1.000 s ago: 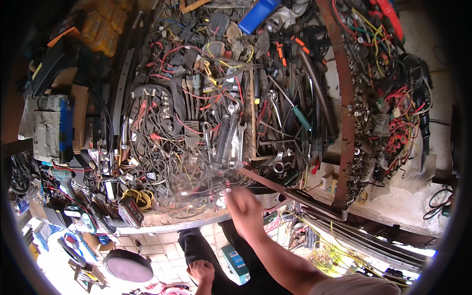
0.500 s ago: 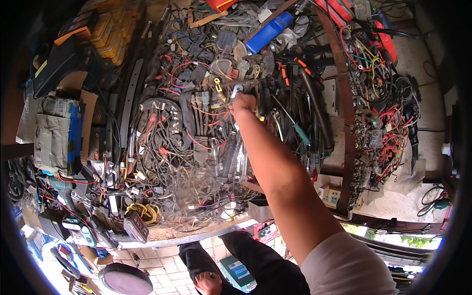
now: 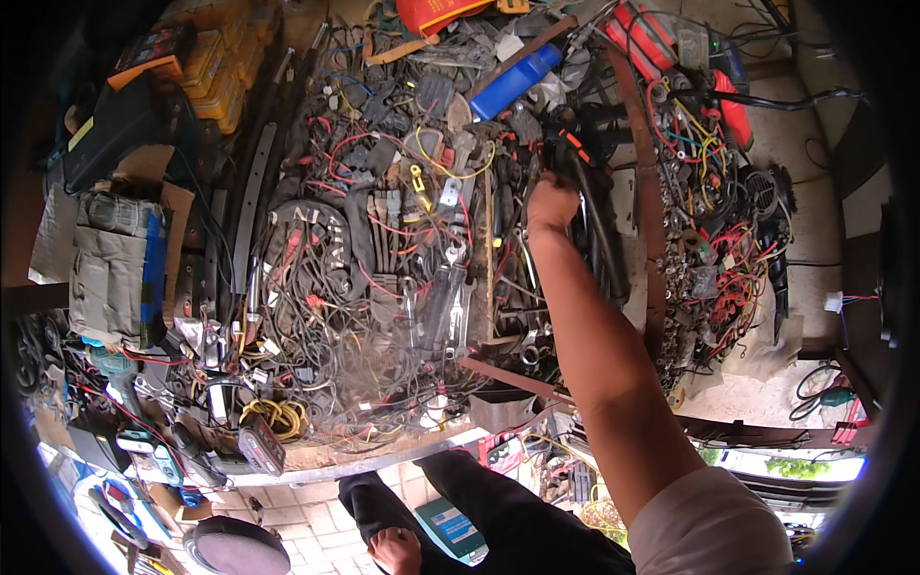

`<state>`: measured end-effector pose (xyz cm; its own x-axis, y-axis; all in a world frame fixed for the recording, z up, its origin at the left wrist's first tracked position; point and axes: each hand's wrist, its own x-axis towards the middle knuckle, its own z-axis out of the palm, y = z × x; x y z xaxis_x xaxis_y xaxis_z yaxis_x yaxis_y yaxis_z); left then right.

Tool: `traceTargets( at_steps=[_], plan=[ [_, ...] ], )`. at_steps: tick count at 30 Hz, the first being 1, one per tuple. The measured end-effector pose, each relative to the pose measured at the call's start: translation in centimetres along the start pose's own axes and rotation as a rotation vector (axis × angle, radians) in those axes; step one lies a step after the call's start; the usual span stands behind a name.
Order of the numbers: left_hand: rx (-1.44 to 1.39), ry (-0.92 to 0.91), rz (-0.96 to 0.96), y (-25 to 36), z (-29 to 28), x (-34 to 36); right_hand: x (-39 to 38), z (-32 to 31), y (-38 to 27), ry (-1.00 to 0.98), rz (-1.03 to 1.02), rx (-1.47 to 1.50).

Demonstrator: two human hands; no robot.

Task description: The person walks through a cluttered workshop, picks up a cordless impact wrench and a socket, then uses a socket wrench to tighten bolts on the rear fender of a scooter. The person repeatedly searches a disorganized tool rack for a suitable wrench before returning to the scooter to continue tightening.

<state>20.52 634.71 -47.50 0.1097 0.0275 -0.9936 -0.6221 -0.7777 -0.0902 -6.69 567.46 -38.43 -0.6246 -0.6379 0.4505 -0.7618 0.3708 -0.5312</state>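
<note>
Orange-marked tool (image 3: 575,147), dark apart from its orange patch, lies just beyond your right hand (image 3: 553,204) and a little to the right of its fingers. Those fingers point down into the packed tools and are blurred and partly hidden, so I cannot tell whether they grip anything or are merely touching. The step in hand looks to be a reach in among these tools; any move from here calls for fingertips worked narrowly between them, since they lie against one another and could snag.

Right of your fingers slants a black tube (image 3: 602,230), and farther right runs a rusty metal strip (image 3: 652,201). To their left stand a thin wooden strip (image 3: 489,249) and, past it, a yellow connector (image 3: 419,189). Nearer you than the fingers are an open-ended wrench (image 3: 456,311) and the pale edge of the table (image 3: 326,471). Well beyond them sits a blue box (image 3: 516,83).

Your left hand (image 3: 395,550) is low by your dark trousers, its fingers curled; I cannot tell whether they hold anything.
</note>
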Motion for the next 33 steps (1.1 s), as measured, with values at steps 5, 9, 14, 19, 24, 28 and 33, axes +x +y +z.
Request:
traceTargets(
  at_steps=[5, 9, 14, 19, 24, 28, 33],
  plan=[
    [-0.015, 0.536, 0.317, 2.1, -0.8, -2.1, -3.4, -0.6, 3.1, 0.038, 0.25, 0.144],
    [-0.003, 0.633, 0.386, 3.3, -1.6, -3.5, -5.4, -0.9, 4.4, 0.113, 0.428, 0.322],
    [0.02, 0.639, 0.372, 3.3, -1.7, -4.0, 0.1, 4.5, 2.9, 0.105, 0.014, 0.294],
    [0.015, 0.629, 0.392, 3.4, -1.4, -4.6, 3.7, 7.7, 4.9, -0.154, 0.023, -0.051],
    [0.064, 0.578, 0.386, 3.8, -1.7, -4.9, -7.9, 5.3, 4.5, 0.049, 0.151, -0.058],
    [0.063, 0.59, 0.367, 3.4, -2.0, -4.8, -19.3, -0.4, 2.9, -0.205, 0.088, 0.178],
    [0.05, 0.59, 0.386, 2.7, -1.7, -4.4, -25.1, -5.3, 4.3, -0.533, 0.398, -0.279]
  ],
)
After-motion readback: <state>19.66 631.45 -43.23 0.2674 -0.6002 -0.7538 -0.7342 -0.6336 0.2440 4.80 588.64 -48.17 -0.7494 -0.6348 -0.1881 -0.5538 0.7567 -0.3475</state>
